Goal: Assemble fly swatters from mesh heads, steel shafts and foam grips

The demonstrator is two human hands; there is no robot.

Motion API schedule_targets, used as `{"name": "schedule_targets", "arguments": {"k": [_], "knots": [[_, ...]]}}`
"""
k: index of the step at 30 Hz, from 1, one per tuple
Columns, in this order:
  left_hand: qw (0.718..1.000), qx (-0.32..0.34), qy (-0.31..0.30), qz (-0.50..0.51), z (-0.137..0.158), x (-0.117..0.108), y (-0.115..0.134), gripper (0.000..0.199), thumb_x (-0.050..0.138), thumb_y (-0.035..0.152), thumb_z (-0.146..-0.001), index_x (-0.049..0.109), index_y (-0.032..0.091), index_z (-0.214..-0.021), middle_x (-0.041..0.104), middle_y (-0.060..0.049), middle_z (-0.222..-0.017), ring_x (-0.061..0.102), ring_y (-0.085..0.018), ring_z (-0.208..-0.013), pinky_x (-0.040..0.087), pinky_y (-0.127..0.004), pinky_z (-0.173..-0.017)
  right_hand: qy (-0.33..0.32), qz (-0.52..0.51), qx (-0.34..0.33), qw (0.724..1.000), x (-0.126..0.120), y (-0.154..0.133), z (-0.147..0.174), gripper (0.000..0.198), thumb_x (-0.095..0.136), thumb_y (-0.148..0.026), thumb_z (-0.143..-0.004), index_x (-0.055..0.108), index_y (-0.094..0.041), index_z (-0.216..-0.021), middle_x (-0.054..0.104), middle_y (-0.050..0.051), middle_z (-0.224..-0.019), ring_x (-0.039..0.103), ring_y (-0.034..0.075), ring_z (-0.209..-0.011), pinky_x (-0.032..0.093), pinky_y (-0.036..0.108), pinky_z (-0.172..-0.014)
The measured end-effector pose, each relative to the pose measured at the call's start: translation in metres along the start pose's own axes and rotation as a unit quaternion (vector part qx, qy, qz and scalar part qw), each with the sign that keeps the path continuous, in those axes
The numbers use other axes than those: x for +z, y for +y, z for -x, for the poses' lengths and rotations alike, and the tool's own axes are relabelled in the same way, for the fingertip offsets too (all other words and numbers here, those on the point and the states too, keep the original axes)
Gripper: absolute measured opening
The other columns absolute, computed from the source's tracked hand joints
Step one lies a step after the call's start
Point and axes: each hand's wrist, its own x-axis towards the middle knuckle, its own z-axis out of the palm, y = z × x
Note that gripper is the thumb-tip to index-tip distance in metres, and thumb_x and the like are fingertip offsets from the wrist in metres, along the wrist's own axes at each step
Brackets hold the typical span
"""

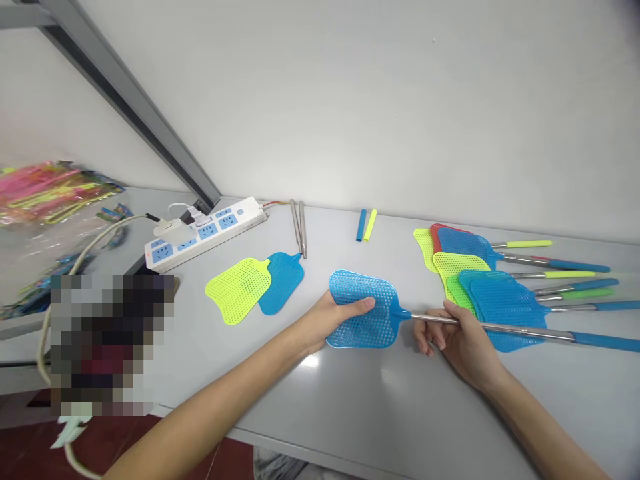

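A blue fly swatter [381, 328] with a steel rod and a blue grip is held level above the table in both hands. My left hand [327, 323] pinches its mesh head, thumb on top and the other fingers hidden below. Around the rod, near the neck, the thumb and curled fingers of my right hand [467, 343] are closed. The blue grip [605, 341] reaches to the right edge of the view. To the left lie a yellow swatter head [237, 290] and a blue swatter head [284, 285], partly overlapping.
Several finished-looking swatters [463, 243] lie fanned at the right. Two steel rods [299, 230] and two grip sleeves, blue [361, 225] and yellow [371, 225], lie near the wall. A power strip [210, 233] with plugs and a cable, and plastic bags [55, 193], occupy the left.
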Motion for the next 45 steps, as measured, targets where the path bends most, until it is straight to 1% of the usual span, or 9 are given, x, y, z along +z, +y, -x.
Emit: {"name": "schedule_targets", "arguments": {"k": [6,11,13,16,24,35,39,45], "knots": [[1.000,0.005,0.009,-0.001,-0.0010,-0.0009,0.0011,0.036,0.070,0.028,-0.064,0.062,0.015,-0.096,0.064,-0.011,-0.100,0.060,-0.022,-0.088,0.043,-0.037,-0.084,0.002,-0.005,0.002,1.000,-0.0006,0.0000,-0.0018,0.053,0.025,-0.039,-0.083,0.049,-0.019,-0.040,0.053,0.008,-0.047,0.044,0.017,-0.046,0.031,0.029,-0.046],[1.000,-0.003,0.000,0.008,-0.0006,-0.0003,0.0022,0.033,0.068,0.027,-0.066,0.062,0.015,-0.096,0.065,-0.010,-0.096,0.061,-0.020,-0.085,0.045,-0.038,-0.082,0.002,-0.010,0.008,1.000,-0.0005,-0.0010,-0.0019,0.053,0.025,-0.038,-0.083,0.050,-0.018,-0.041,0.053,0.008,-0.047,0.044,0.016,-0.047,0.031,0.028,-0.046],[1.000,-0.003,0.003,0.007,-0.0004,0.0001,0.0025,0.032,0.068,0.027,-0.066,0.062,0.015,-0.095,0.065,-0.010,-0.098,0.061,-0.020,-0.085,0.045,-0.038,-0.082,-0.001,-0.011,0.010,1.000,-0.0008,-0.0012,-0.0018,0.053,0.025,-0.038,-0.083,0.051,-0.018,-0.041,0.053,0.008,-0.048,0.044,0.016,-0.047,0.031,0.028,-0.046],[1.000,-0.003,0.001,0.002,-0.0004,-0.0004,0.0026,0.032,0.068,0.027,-0.067,0.062,0.016,-0.096,0.064,-0.010,-0.100,0.060,-0.020,-0.088,0.045,-0.037,-0.083,-0.003,-0.010,0.010,1.000,-0.0015,-0.0009,-0.0026,0.053,0.025,-0.037,-0.084,0.051,-0.018,-0.042,0.053,0.007,-0.048,0.044,0.016,-0.047,0.032,0.028,-0.047],[1.000,-0.004,-0.001,-0.002,-0.0009,-0.0023,0.0020,0.034,0.067,0.027,-0.068,0.060,0.015,-0.099,0.065,-0.010,-0.098,0.057,-0.022,-0.096,0.044,-0.037,-0.085,-0.003,-0.013,0.012,1.000,-0.0023,-0.0007,-0.0022,0.053,0.024,-0.034,-0.084,0.052,-0.017,-0.044,0.053,0.008,-0.049,0.045,0.016,-0.047,0.032,0.028,-0.047],[1.000,-0.001,-0.006,-0.004,-0.0023,-0.0042,0.0005,0.035,0.067,0.028,-0.068,0.060,0.016,-0.101,0.059,-0.011,-0.111,0.055,-0.024,-0.101,0.042,-0.038,-0.086,0.011,-0.015,0.012,1.000,-0.0024,-0.0009,-0.0041,0.051,0.025,-0.032,-0.085,0.054,-0.016,-0.045,0.053,0.007,-0.050,0.046,0.015,-0.046,0.033,0.026,-0.045],[1.000,0.002,-0.013,-0.011,-0.0024,-0.0040,0.0006,0.035,0.066,0.028,-0.069,0.060,0.016,-0.101,0.059,-0.011,-0.111,0.055,-0.024,-0.101,0.044,-0.038,-0.085,0.020,-0.016,0.010,1.000,-0.0019,-0.0014,-0.0032,0.051,0.025,-0.032,-0.085,0.054,-0.016,-0.046,0.052,0.007,-0.049,0.046,0.014,-0.046,0.034,0.026,-0.045],[0.999,0.028,-0.020,-0.023,-0.0031,-0.0038,-0.0005,0.031,0.065,0.028,-0.070,0.060,0.016,-0.099,0.061,-0.010,-0.107,0.058,-0.023,-0.095,0.044,-0.038,-0.084,0.028,-0.025,0.007,0.999,-0.0018,-0.0019,-0.0033,0.050,0.026,-0.032,-0.085,0.055,-0.016,-0.047,0.051,0.006,-0.050,0.046,0.014,-0.047,0.033,0.026,-0.045]]}}
